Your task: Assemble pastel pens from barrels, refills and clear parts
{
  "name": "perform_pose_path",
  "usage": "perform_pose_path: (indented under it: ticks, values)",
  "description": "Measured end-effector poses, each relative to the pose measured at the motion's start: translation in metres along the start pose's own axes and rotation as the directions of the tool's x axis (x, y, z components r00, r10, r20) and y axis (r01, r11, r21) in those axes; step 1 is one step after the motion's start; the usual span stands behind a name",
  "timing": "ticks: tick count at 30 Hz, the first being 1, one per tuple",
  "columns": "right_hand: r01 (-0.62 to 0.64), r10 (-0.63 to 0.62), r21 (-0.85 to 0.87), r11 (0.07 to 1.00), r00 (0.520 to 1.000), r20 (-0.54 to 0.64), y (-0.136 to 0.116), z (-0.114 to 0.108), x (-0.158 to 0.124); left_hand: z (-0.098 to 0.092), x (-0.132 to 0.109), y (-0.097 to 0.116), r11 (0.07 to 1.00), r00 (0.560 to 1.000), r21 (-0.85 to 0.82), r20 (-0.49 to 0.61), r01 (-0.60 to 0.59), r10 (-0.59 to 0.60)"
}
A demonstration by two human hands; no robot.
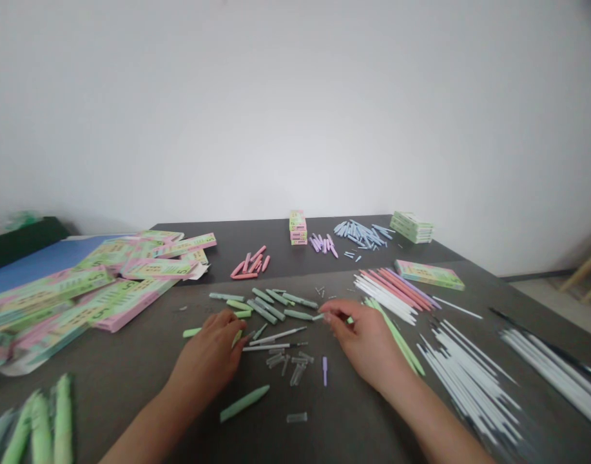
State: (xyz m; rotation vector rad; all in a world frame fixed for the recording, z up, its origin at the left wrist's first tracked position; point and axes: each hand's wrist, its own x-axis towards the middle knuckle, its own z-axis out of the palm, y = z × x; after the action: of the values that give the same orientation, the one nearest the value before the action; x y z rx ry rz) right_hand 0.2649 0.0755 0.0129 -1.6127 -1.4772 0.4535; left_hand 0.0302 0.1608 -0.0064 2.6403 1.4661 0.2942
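Observation:
My left hand (pixel 211 345) is closed, its fingertips pinched around a light green pen barrel (pixel 192 332) that is partly hidden behind the hand. My right hand (pixel 365 332) pinches a small pale green piece (pixel 318 317) between thumb and fingers. That piece is close to the end of a grey-green pen barrel (pixel 298 314). More grey-green barrels (pixel 269 310) lie between and beyond my hands. Two white pen refills (pixel 276 336) rest just right of my left fingertips. Clear plastic sleeves (pixel 298 374) and a purple stick-like part (pixel 325 371) lie nearer to me.
Printed cartons (pixel 150 267) are heaped at left. White refills (pixel 469 374) and coloured sticks (pixel 401 288) fan out at right. Pink (pixel 251 264), purple (pixel 324 243) and blue parts (pixel 363 233) form piles at the back, near stacked boxes (pixel 298 227). Green barrels (pixel 41 425) fill the front left corner.

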Motion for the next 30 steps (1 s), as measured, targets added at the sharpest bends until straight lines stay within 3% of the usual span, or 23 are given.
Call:
perform_pose_path:
  ticks: [11,16,21,25,30]
  values:
    - [0.02,-0.021,0.056,0.998,1.0,0.012,0.001,0.007,-0.002,0.009,0.006,0.004,0.996,0.999,0.078,0.008,-0.048,0.047]
    - [-0.089,0.068,0.292,0.952,0.994,0.081,0.001,0.017,-0.003,-0.001,0.0,0.009,0.999,0.99,0.0,-0.137,-0.042,0.041]
    - [-0.191,0.086,0.57,0.799,0.975,0.206,-0.013,0.027,-0.01,-0.011,-0.02,0.035,0.97,0.983,-0.22,-0.17,-0.105,0.068]
    - [-0.182,0.095,0.595,0.783,0.98,0.175,-0.019,0.027,-0.014,-0.011,-0.028,0.045,0.939,0.959,-0.275,-0.248,-0.206,0.138]
    - [-0.139,0.094,0.651,0.746,0.99,0.104,-0.02,0.024,-0.014,-0.011,-0.027,0.043,0.934,0.944,-0.265,-0.288,-0.241,0.162]
